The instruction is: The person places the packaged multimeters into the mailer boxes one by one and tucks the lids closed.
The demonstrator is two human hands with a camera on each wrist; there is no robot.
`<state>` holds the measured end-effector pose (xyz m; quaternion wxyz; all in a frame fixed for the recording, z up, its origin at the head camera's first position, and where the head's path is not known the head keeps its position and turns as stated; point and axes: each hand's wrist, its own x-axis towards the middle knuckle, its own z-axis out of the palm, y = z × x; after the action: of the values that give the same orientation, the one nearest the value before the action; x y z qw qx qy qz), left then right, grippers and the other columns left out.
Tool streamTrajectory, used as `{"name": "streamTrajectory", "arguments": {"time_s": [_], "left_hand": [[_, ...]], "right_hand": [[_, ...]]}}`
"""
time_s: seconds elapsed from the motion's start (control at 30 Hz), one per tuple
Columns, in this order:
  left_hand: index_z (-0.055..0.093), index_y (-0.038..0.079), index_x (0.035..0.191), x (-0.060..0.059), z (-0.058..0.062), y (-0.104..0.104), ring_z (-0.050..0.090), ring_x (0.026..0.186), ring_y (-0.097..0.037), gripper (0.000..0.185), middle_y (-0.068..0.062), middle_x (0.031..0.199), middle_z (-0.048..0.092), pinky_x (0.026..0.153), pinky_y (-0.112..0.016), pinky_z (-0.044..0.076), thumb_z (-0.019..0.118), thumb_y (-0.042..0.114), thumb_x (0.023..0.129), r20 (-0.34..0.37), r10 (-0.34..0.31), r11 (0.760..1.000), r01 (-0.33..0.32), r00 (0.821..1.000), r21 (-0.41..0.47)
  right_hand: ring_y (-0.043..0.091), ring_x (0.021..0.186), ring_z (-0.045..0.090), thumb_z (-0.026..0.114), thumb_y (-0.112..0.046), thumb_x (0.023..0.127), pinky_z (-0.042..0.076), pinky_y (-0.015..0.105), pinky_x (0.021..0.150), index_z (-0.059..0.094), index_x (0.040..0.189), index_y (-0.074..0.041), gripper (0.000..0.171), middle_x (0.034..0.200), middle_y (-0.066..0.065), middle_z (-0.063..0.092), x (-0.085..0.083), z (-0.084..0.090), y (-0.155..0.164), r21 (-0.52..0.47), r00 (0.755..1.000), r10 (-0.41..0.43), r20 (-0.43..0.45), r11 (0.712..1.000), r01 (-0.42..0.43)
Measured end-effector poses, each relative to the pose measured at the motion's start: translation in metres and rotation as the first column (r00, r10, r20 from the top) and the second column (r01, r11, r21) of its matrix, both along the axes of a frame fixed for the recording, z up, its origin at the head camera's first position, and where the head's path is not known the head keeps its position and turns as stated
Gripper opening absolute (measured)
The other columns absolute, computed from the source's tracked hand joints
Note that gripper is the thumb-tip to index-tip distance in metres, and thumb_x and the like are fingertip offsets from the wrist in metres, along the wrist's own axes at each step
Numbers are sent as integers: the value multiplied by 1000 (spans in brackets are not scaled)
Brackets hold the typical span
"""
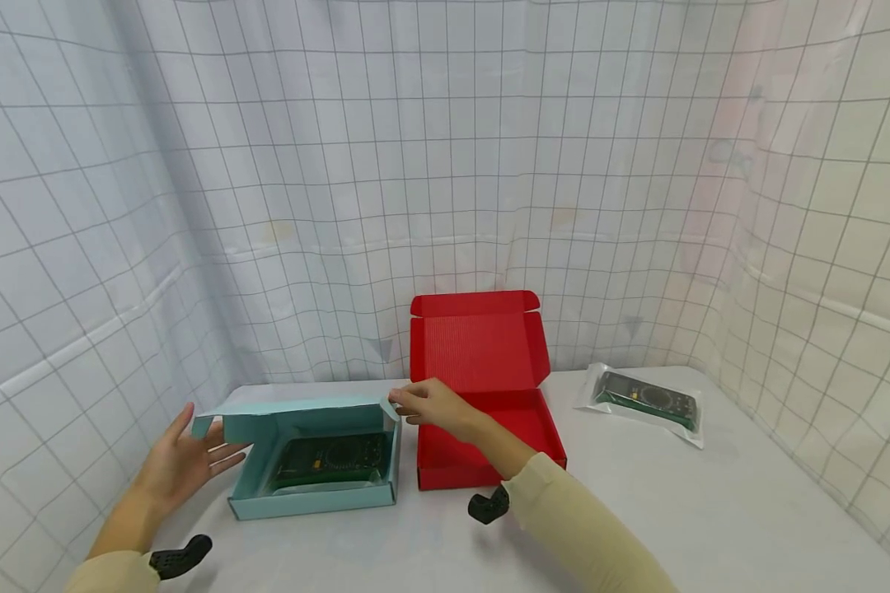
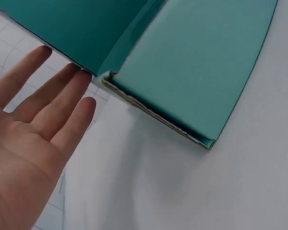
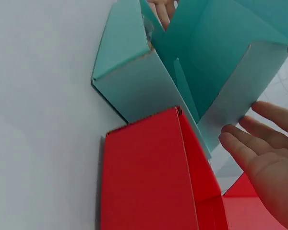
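A light teal cardboard box (image 1: 319,499) stands at the left with its lid (image 1: 289,407) partly lowered. Inside lies a dark multimeter with a green edge (image 1: 334,459), in clear plastic. At the lid's left side is my left hand (image 1: 181,469), fingers extended; in the left wrist view the fingertips touch the edge of the teal cardboard. My right hand (image 1: 439,405) is at the lid's right corner, its extended fingers touching the side flap (image 3: 249,81) in the right wrist view. Neither hand's thumb is clearly visible in the wrist views.
Beside the teal box is an open red box (image 1: 456,476) with its lid (image 1: 478,350) raised. Farther right, another multimeter in a clear bag (image 1: 648,399) lies on the white table (image 1: 638,502). Grid-patterned curtains (image 1: 460,165) surround the table's back and sides.
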<state>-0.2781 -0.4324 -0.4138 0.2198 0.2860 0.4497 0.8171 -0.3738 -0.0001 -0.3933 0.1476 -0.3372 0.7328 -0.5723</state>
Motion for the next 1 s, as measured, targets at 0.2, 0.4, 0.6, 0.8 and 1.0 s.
{"name": "streamTrajectory", "arguments": {"time_s": [0.2, 0.4, 0.6, 0.8, 1.0], "left_hand": [[63, 11, 128, 9, 19, 2, 55, 133, -26, 66, 0, 140, 62, 113, -40, 42, 5, 38, 113, -43, 47, 993, -51, 998, -110], [60, 14, 135, 16, 24, 0, 59, 129, -28, 56, -5, 134, 63, 110, -38, 45, 8, 23, 114, -103, 88, 977, -106, 991, -187], [59, 20, 141, 22, 24, 1, 60, 129, -29, 56, -6, 135, 60, 109, -37, 46, 10, 20, 114, -96, 89, 969, -108, 991, -222], [60, 23, 141, 27, 22, 0, 60, 129, -29, 56, -4, 137, 58, 109, -38, 46, 12, 19, 114, -56, 86, 968, -97, 995, -233], [59, 24, 141, 29, 18, -1, 58, 130, -28, 55, -1, 139, 56, 109, -37, 46, 11, 18, 114, -55, 86, 968, -96, 995, -231]], "right_hand": [[28, 122, 63, 62, -36, 105, 52, 45, 101, 61, 142, -2, 50, 133, 5, 65, 9, 8, -2, -10, 993, 12, 114, 1000, -11], [27, 121, 63, 64, -35, 104, 53, 45, 101, 58, 145, -3, 52, 132, 4, 65, 17, 10, -2, 15, 990, 10, 143, 1000, -13], [29, 125, 60, 63, -32, 105, 51, 47, 103, 57, 146, -3, 51, 135, 5, 63, 22, 10, 0, 14, 991, 32, 134, 999, -34], [26, 123, 60, 64, -31, 104, 53, 45, 101, 58, 145, -5, 49, 133, 4, 64, 28, 11, 1, 36, 992, 35, 124, 999, -40], [23, 119, 61, 65, -29, 104, 54, 44, 100, 57, 146, -2, 50, 131, 4, 64, 28, 7, 2, 46, 993, 37, 111, 998, -43]]}}
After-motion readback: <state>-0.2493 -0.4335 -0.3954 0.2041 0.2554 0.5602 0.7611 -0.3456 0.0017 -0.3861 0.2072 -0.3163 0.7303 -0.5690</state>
